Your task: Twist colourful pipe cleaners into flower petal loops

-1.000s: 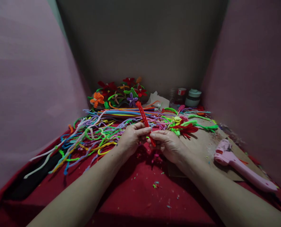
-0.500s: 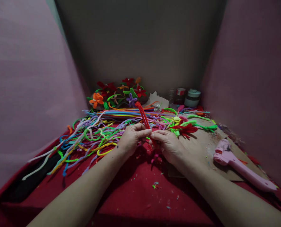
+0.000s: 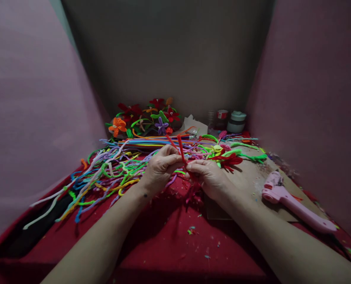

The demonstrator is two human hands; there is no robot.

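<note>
Red pipe cleaners [image 3: 180,146] stand up between my hands, their upper ends spread apart in a narrow V. My left hand [image 3: 163,163] pinches them from the left, thumb and forefinger closed at the point where they meet. From the right, my right hand [image 3: 206,173] grips the same red piece slightly lower, fingers closed. The part inside my fingers is hidden. Below, darker red and magenta bits [image 3: 195,195] show in shadow near the red cloth [image 3: 175,244].
Loose coloured pipe cleaners [image 3: 104,177] heap at the left. Pipe-cleaner flowers [image 3: 146,118] stand behind. On the right, a pink glue gun [image 3: 294,203] lies over a brown board [image 3: 252,185], near red and green pieces [image 3: 231,159]. A lidded jar [image 3: 237,121] stands at the back.
The upper ends of the red pipe cleaners, close together before, are now spread apart. My left hand's grip has shifted a little. The whole view has slid slightly left.
</note>
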